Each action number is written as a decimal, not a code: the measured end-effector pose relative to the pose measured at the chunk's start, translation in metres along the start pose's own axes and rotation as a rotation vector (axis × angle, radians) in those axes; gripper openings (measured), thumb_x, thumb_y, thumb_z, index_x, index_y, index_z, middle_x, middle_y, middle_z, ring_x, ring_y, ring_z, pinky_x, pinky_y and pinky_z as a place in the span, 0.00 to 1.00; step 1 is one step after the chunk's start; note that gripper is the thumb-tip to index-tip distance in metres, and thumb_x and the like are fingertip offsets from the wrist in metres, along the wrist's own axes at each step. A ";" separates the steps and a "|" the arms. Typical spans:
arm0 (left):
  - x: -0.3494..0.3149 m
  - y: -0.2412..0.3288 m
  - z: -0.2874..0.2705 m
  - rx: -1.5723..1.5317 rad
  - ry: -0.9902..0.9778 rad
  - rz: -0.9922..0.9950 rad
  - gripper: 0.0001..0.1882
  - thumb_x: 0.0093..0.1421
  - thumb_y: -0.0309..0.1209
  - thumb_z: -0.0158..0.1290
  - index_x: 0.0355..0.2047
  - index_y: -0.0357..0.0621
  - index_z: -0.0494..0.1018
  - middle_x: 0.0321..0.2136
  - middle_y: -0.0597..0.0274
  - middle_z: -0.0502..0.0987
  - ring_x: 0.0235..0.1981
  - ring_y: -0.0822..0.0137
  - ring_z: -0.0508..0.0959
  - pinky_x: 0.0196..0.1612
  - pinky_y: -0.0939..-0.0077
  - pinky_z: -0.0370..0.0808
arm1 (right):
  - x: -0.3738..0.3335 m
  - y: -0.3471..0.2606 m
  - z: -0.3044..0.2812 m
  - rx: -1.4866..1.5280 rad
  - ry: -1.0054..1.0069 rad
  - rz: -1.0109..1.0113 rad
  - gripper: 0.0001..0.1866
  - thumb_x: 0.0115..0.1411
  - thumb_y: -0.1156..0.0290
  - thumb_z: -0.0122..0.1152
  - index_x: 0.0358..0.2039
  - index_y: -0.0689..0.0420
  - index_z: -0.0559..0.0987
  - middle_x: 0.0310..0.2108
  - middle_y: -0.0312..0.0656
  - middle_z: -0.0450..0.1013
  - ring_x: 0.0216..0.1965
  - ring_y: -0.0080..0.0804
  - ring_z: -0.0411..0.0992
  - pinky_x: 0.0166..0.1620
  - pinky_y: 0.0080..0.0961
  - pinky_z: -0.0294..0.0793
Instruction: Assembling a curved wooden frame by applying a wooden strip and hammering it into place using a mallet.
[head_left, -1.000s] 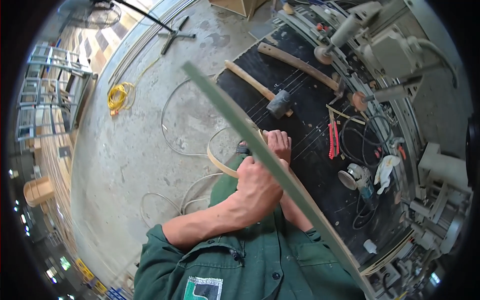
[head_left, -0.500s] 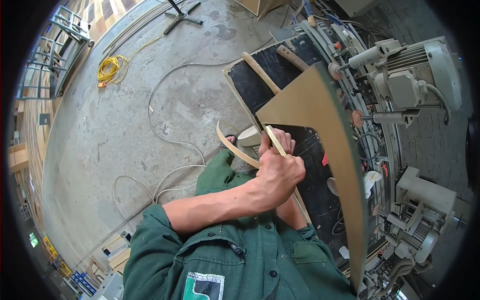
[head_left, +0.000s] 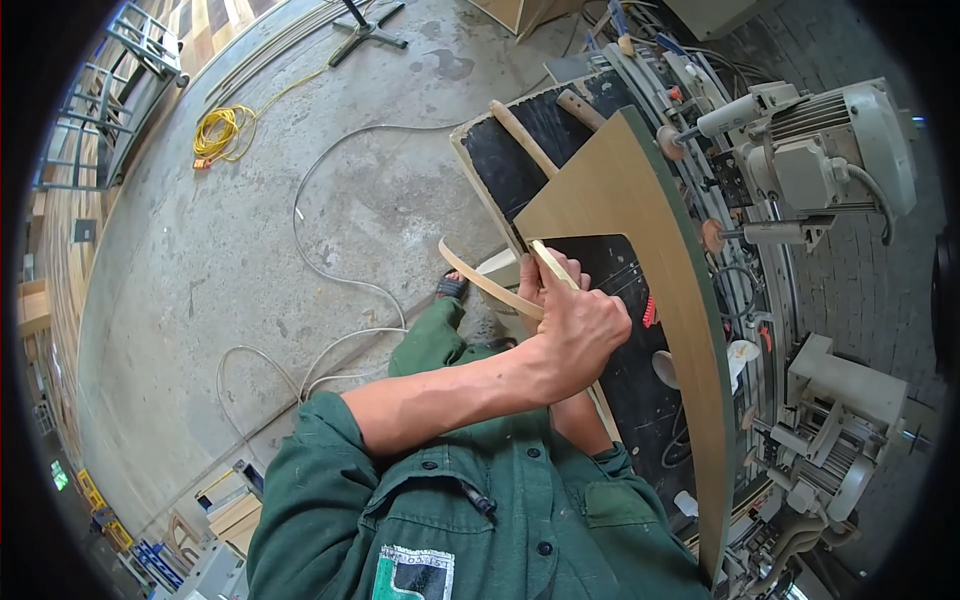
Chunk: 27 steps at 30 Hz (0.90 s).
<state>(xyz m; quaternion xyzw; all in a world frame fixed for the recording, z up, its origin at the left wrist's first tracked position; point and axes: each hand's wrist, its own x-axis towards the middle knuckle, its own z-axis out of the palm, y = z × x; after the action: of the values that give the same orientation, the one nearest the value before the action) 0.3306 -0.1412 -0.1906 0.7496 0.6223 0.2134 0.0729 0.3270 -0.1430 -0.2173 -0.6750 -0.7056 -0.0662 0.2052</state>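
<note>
A curved, L-shaped wooden panel (head_left: pixel 610 175) is tilted over the black counter (head_left: pixel 487 152), its broad face shown; a second ago it was seen edge-on. Near the counter's left edge, a pale strip (head_left: pixel 555 268) is gripped in the closed fingers of the left hand (head_left: pixel 590 322). The right hand (head_left: pixel 558 285) is partly covered, so its grip cannot be told. A curved band (head_left: pixel 478 281) is bowed past that edge, over concrete floor (head_left: pixel 250 270). Toward the far edge, two wooden handles (head_left: pixel 523 138) are cut off by the panel; a red tool (head_left: pixel 650 312) is mostly hidden.
</note>
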 end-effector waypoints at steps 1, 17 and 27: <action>-0.003 -0.008 -0.009 -0.009 -0.013 0.042 0.08 0.65 0.34 0.52 0.42 0.48 0.73 0.33 0.62 0.75 0.34 0.64 0.74 0.46 0.55 0.68 | 0.000 0.006 0.008 0.062 0.018 -0.006 0.06 0.68 0.59 0.67 0.41 0.45 0.82 0.33 0.34 0.79 0.33 0.39 0.77 0.32 0.40 0.76; -0.001 -0.034 -0.084 -0.146 -0.331 0.398 0.06 0.50 0.29 0.62 0.28 0.40 0.81 0.21 0.53 0.83 0.26 0.54 0.86 0.40 0.38 0.75 | 0.015 0.100 0.118 1.280 -0.637 0.315 0.18 0.68 0.72 0.68 0.57 0.60 0.82 0.41 0.31 0.80 0.42 0.20 0.75 0.47 0.21 0.76; 0.001 -0.045 -0.079 -0.235 -0.298 0.336 0.10 0.48 0.29 0.62 0.31 0.42 0.76 0.23 0.59 0.81 0.25 0.55 0.84 0.29 0.57 0.77 | 0.062 0.096 0.088 1.409 -1.012 0.083 0.29 0.67 0.77 0.69 0.68 0.60 0.75 0.59 0.35 0.78 0.56 0.22 0.75 0.61 0.23 0.74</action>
<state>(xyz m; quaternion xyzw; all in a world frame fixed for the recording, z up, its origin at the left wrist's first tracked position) 0.2573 -0.1429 -0.1366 0.8520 0.4423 0.1805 0.2141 0.4029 -0.0449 -0.2910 -0.3641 -0.5637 0.7018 0.2389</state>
